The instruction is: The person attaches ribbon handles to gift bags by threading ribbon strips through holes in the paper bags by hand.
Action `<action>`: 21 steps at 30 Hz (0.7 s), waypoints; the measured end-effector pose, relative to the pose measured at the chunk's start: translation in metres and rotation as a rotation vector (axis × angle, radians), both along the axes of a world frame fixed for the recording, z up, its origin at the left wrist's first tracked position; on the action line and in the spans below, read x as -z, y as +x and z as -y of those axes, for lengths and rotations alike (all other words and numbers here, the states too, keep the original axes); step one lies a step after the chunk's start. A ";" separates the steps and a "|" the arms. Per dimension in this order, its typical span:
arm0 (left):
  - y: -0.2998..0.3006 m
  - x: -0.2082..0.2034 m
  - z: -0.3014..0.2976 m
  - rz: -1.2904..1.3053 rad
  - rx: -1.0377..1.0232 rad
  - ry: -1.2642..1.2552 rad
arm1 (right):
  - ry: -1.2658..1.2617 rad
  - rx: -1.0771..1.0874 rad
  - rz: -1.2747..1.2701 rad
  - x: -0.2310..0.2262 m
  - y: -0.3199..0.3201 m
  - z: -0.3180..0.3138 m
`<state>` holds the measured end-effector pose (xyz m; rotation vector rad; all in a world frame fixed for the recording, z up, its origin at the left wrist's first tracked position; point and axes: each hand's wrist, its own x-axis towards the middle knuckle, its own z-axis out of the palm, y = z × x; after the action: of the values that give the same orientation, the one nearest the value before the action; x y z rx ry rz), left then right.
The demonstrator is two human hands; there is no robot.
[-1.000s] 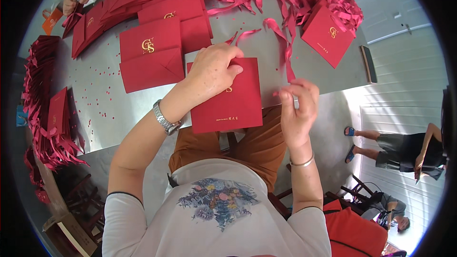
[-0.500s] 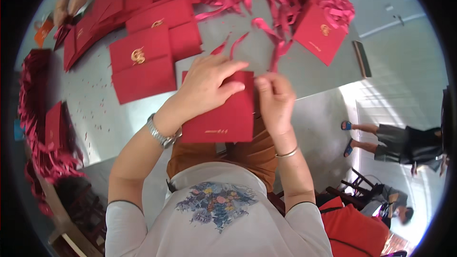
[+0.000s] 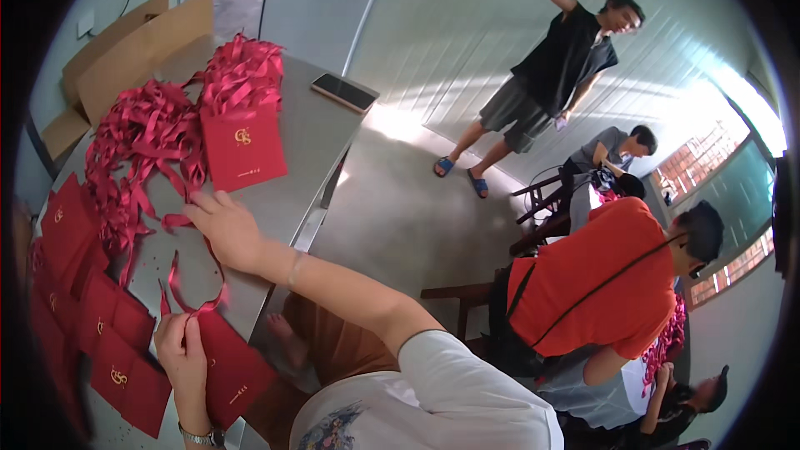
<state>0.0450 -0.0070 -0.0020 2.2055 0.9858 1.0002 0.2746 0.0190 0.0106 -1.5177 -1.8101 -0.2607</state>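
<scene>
Red ribbon (image 3: 212,306), pinched by the left hand (image 3: 181,347), curves toward the right hand (image 3: 232,232), whose grip is unclear.

Flat red bag (image 3: 237,373), pink ribbon (image 3: 210,306) curving beside it

Gold interlaced monogram (image 3: 242,136) above tiny gold print on a flat red square paper bag (image 3: 260,154), tiny gold print on the red paper bag beside the left hand (image 3: 181,343), gold monograms on overlapping red paper bags (image 3: 133,396)
</scene>
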 end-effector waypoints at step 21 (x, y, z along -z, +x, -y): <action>-0.034 0.012 -0.024 0.450 -0.284 -0.193 | -0.018 -0.038 -0.225 0.046 -0.010 -0.078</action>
<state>0.0114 0.0173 -0.0141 1.6120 1.1386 1.3874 0.2646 0.0969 -0.0357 -1.4612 -1.6641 -0.0527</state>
